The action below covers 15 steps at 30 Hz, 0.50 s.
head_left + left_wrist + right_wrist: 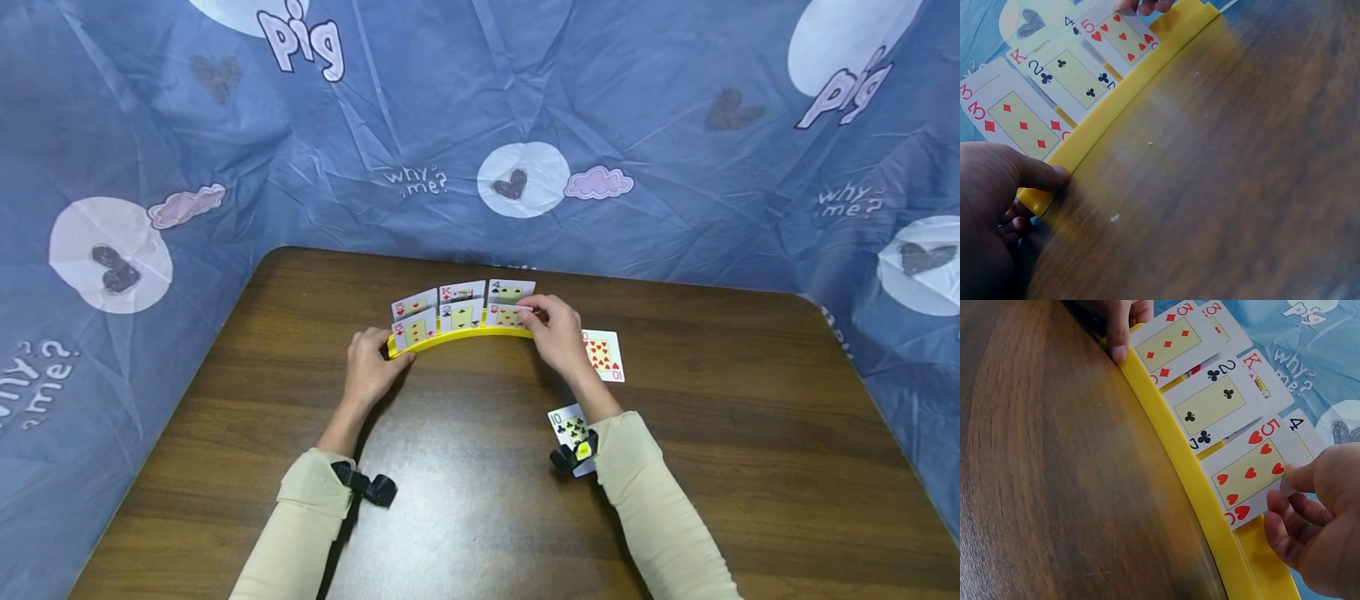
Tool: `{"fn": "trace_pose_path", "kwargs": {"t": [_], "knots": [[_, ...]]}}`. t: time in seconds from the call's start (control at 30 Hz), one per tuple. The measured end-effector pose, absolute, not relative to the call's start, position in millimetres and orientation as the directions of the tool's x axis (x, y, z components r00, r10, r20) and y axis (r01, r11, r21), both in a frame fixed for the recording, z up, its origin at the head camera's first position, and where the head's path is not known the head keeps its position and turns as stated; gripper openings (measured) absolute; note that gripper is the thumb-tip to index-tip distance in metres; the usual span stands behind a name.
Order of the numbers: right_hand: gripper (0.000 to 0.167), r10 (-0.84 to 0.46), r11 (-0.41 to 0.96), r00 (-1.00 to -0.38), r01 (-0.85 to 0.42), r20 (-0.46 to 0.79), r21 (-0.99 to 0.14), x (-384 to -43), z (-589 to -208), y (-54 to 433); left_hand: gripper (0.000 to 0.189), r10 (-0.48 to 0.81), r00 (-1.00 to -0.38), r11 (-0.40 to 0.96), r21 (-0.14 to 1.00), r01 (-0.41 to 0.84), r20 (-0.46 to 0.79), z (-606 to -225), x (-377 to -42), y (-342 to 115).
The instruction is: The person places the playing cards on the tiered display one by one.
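Note:
A curved yellow card holder (465, 335) stands on the table with two rows of playing cards in it. Its left end is gripped by my left hand (371, 367), thumb on the front face. In the front row are the three of diamonds (1169, 344), the two of clubs (1210, 406) and the five of hearts (1247, 472). Behind them rise a red three (408, 305), a red king (459, 290) and the four of spades (517, 287). My right hand (558, 337) pinches the five of hearts at its right edge, between thumb and fingers.
The ten of hearts (606, 357) lies face up on the wooden table (750, 467), just right of my right hand. Nearer, the ten of clubs (567, 423) is partly hidden under the right wrist camera. A blue printed cloth (420, 100) hangs behind the table.

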State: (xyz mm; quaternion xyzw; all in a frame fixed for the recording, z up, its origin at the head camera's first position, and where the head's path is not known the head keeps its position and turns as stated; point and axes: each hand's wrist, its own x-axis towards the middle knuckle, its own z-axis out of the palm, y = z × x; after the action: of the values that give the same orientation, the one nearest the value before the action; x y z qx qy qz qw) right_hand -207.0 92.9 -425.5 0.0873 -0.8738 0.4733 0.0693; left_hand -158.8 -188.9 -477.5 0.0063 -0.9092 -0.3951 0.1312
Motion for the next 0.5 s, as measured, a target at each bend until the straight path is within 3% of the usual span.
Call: {"fn": "trace_pose_path", "kwargs": {"t": [0.5], "knots": [[0.018, -0.062, 0.530, -0.965, -0.249, 0.256, -0.811, -204.2, -416.1, 101.2, 0.035, -0.112, -0.966, 0.687, 0.720, 0.094, 0.233, -478.7, -158.4, -189.2]]}}
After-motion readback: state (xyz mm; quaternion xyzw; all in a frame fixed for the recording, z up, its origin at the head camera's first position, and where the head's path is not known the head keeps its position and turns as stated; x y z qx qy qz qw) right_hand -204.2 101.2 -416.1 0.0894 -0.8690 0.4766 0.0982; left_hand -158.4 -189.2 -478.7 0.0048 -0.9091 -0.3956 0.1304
